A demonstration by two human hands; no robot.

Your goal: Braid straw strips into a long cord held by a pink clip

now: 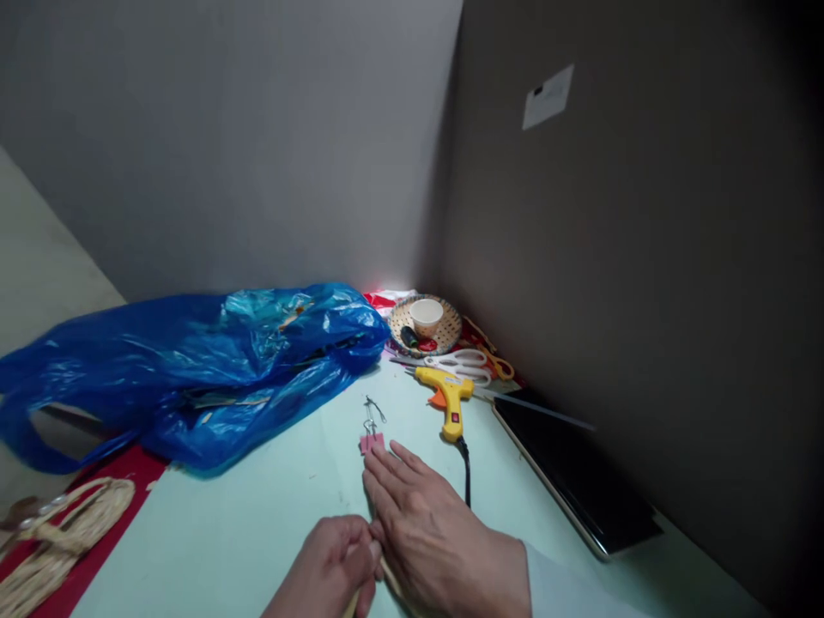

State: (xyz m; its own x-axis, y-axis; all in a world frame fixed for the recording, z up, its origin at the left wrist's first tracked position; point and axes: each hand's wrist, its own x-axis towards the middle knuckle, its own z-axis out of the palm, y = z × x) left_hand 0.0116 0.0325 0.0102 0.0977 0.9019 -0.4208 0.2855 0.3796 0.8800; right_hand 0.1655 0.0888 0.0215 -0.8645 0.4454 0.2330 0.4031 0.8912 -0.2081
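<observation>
Fingers [357, 554] of the left hand [335, 562] were curled closed, pinching a tan strand [392, 585] that showed at six o'clock, between and below the hands. The right hand [428, 524] lay flat over it, its fingers straight and close together, their tips at the lower edge of a pink clip [372, 443] at twelve o'clock; whether they pressed on the clip, I could not tell. At nine o'clock, a straw braid [83, 524] lay on red cloth [138, 481]. A black slab [572, 472] sat at two o'clock, and a yellow glue gun [453, 399] at one. Toward ten o'clock spread a blue bag [193, 369]. Beyond the glue gun were white-handled scissors [473, 358], then, past twelve, a basket [449, 330] holding a white cup [426, 318].
</observation>
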